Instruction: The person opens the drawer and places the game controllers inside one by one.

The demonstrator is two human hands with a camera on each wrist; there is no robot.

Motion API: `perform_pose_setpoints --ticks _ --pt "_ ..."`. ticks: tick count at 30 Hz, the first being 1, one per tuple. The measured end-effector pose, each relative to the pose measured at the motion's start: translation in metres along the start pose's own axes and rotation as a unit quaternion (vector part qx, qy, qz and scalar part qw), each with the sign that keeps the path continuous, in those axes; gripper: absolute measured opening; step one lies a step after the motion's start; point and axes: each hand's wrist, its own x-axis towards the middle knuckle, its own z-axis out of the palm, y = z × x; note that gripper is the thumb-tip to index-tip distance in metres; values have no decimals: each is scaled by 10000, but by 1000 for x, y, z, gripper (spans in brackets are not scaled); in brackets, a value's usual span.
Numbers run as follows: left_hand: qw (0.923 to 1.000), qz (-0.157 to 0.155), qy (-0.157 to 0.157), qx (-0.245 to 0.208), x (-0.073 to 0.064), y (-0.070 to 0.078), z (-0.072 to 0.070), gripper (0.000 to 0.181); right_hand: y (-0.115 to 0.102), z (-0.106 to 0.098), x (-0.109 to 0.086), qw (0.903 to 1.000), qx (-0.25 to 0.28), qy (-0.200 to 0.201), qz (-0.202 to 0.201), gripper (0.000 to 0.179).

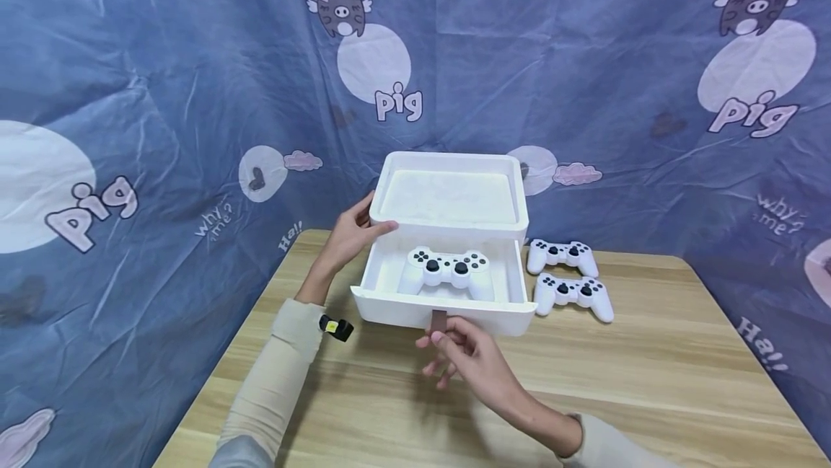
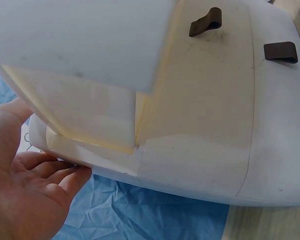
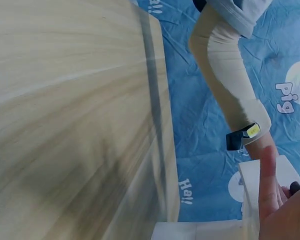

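So I'm standing here watching someone with a white drawer box (image 1: 457,227) on a wood-look worktop (image 1: 682,352). One drawer (image 1: 389,311) is pulled out toward them, with a white game controller (image 1: 448,277) lying inside, sticks and buttons facing up. The right-hand grip (image 1: 479,360) is pinching the brown tab (image 1: 439,321) on the drawer front between thumb and index finger, other fingers hanging loose below. It looks that way from the head view at least; the right wrist view catches only a slice of that hand, so it's no help. The left-hand grip (image 1: 349,239) has the box clasped by its left side, thumb over the top front edge. Two more brown tabs (image 2: 281,52) show on the box front. Two other white controllers (image 1: 574,298) lie just right of the box, one behind the other. A blue pig-print cloth (image 1: 480,78) hangs behind everything.
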Motion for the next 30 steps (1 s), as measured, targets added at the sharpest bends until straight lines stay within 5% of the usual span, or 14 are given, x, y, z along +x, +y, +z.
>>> perform_pose_setpoints --ticks 8,30 --pt "9999 44 30 -162 1 -3 1 92 -3 1 8 9983 -279 510 80 33" --pt "9998 -139 12 -166 2 0 -1 95 -10 -8 22 9955 -555 766 22 23"
